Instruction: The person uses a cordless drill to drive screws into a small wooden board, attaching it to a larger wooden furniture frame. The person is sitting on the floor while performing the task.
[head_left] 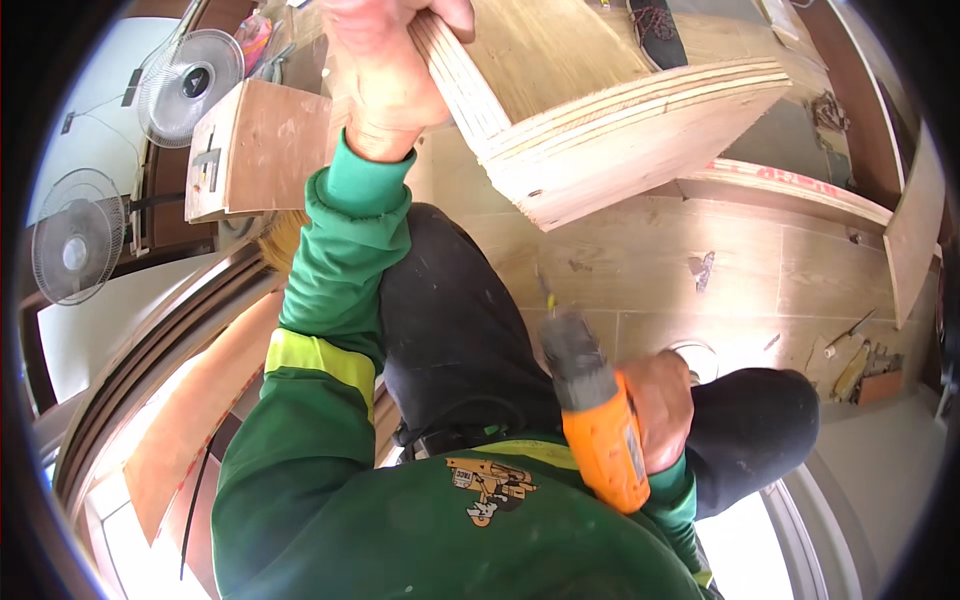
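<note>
My left hand (385, 65) is closed round the edge of a plywood assembly (630, 150) at the top of the view. That assembly is built of thick boards meeting at a corner, with layered edges showing and a small dark mark near its lower corner. An orange and black cordless drill (605, 430) is gripped in my right hand (660, 410), in front of my body. Its thin bit (548, 290) points up toward the assembly, apart from the wood. The drill's handle is mostly hidden behind its body, and part of my left hand runs past the top edge.
A plywood box (275, 150) stands at the left, near two fans (190, 90). Long plywood pieces (790, 190) lie and lean at the right. Small hand tools (850, 370) rest on the wood-look floor (690, 240). A dark shoe (657, 35) shows beyond the assembly.
</note>
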